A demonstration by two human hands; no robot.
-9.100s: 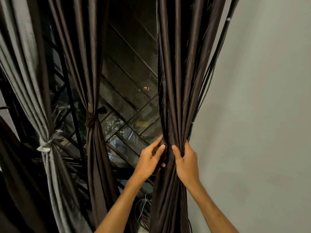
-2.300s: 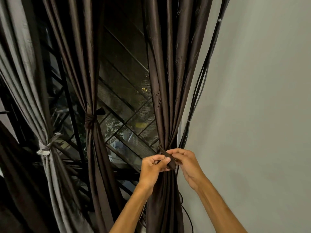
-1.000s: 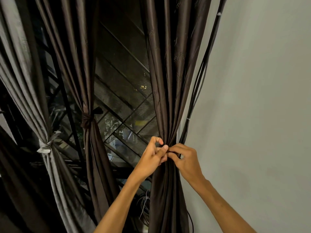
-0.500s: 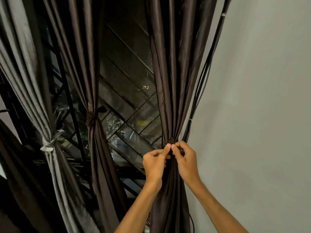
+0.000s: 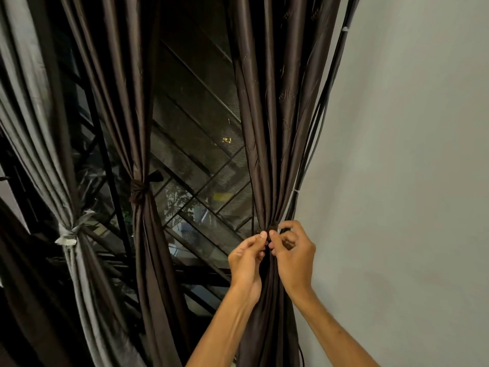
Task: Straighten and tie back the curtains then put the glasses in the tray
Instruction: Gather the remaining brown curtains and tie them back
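The left hand (image 5: 246, 260) and right hand (image 5: 295, 256) both pinch the dark tie (image 5: 272, 230) with curled fingertips; it sits between their thumbs. The dark tie circles the gathered brown curtain (image 5: 267, 133), just beside the wall (image 5: 397, 181)

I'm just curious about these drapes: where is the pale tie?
In the head view, the pale tie cinches the grey curtain at far left, left of the tied brown curtain.

My view is dim and softly lit, brightest on the plain grey wall (image 5: 397, 128) at right. The glossy dark brown curtain (image 5: 267, 115) shows faint sheen; left edge murky, lines bowed.
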